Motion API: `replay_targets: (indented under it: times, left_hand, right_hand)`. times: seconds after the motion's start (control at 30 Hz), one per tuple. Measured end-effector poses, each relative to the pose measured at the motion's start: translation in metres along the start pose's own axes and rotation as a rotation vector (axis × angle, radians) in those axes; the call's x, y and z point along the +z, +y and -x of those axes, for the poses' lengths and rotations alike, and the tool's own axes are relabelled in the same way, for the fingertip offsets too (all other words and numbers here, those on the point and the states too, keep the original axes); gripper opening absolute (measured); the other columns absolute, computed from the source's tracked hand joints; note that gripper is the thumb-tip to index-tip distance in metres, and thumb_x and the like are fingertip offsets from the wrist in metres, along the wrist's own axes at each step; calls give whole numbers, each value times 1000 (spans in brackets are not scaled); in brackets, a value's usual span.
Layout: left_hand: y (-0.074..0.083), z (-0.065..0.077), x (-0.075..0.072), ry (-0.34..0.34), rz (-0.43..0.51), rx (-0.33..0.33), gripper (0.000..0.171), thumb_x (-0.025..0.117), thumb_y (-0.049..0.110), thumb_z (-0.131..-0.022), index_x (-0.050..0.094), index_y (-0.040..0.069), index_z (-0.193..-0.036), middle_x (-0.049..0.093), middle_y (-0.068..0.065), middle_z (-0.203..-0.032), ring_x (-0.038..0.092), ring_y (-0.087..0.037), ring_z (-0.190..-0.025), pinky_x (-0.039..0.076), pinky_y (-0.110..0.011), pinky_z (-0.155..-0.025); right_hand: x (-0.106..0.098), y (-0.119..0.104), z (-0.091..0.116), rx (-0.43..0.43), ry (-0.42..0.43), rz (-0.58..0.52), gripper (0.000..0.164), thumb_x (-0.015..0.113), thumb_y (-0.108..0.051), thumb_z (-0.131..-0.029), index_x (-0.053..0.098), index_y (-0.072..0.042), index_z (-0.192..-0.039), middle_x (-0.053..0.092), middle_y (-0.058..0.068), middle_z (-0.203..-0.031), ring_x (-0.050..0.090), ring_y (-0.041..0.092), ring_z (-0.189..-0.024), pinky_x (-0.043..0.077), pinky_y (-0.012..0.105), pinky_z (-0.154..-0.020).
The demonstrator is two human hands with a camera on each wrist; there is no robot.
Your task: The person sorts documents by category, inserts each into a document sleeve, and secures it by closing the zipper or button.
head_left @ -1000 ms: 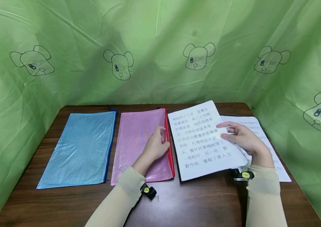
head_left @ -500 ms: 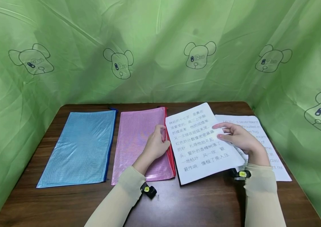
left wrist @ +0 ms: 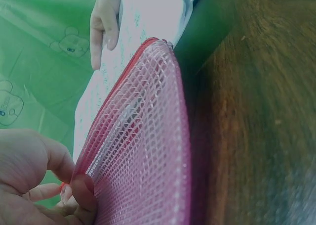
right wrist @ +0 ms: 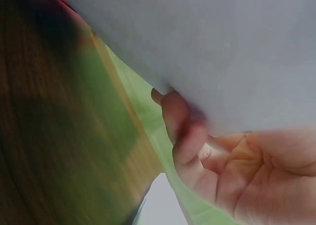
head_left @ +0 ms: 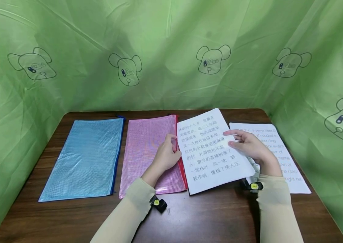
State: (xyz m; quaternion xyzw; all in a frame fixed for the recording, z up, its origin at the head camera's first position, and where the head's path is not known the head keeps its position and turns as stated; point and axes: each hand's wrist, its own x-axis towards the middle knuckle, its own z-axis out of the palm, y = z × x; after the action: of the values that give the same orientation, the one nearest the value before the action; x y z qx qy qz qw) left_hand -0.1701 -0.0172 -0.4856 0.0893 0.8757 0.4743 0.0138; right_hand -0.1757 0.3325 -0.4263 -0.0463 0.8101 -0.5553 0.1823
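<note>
My left hand (head_left: 166, 156) pinches the red zipper edge of a pink mesh zipper pouch (head_left: 142, 141), lifting that side off the table. In the left wrist view, the pouch's mouth (left wrist: 126, 118) gapes along the zipper. My right hand (head_left: 252, 145) holds a stack of white paper (head_left: 204, 152) with Chinese text by its right side, thumb on top and fingers beneath. The stack is tilted above the table, its left edge up against the pouch's red edge. Whether any of it lies inside the mouth, I cannot tell.
A blue mesh zipper pouch (head_left: 83, 158) lies flat at the left of the wooden table (head_left: 213, 219). White paper with English text (head_left: 292, 165) lies at the right, partly under my right hand. A green curtain (head_left: 165, 84) surrounds the back and sides.
My right hand has moved left with the paper stack, bringing its left edge to the pink pouch's zipper side. More of the English paper shows. My left hand has stayed in place.
</note>
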Motion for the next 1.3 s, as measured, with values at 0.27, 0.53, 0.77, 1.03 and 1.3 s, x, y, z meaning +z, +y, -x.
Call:
replay_targets:
  times: [0.27,0.53,0.77,1.03,1.3]
  left_hand:
    - [9,1,-2,-8,-39,-61,60,72,3,-89,49,5,-145,62,-4,-82,55,-18,-68,45,-34,-62]
    - [11,0,-2,20,-42,-63,59,70,5,-87,50,3,-143,62,-3,-83,57,-20,-73,47,-38,-69]
    - [15,-1,-4,0,-50,-53,59,70,2,-87,51,2,-143,63,-4,-83,58,-21,-73,48,-38,-69]
    - [17,-3,-5,-24,-64,-67,56,71,3,-89,52,4,-142,65,-4,-86,59,-20,-74,49,-37,-69]
    - [18,-2,-6,-16,-68,-69,56,71,4,-88,54,6,-142,64,-5,-90,60,-22,-79,51,-39,-74]
  right_hand:
    - [6,-6,-7,-34,44,24,43,61,-10,-111,55,-5,-154,73,29,-121,80,25,-86,66,42,-69]
    - [10,-11,-11,-23,57,7,46,61,-10,-112,52,-5,-157,70,31,-125,79,23,-86,66,42,-69]
    - [7,-12,-12,-4,45,-19,46,61,-12,-112,52,-6,-157,70,29,-127,80,25,-87,66,44,-70]
    - [2,-9,-13,16,28,-75,45,62,-12,-112,52,-6,-156,74,23,-124,81,27,-88,66,46,-71]
    - [9,-8,-19,-6,54,-28,45,64,-11,-111,54,-6,-154,68,29,-130,79,24,-90,66,41,-73]
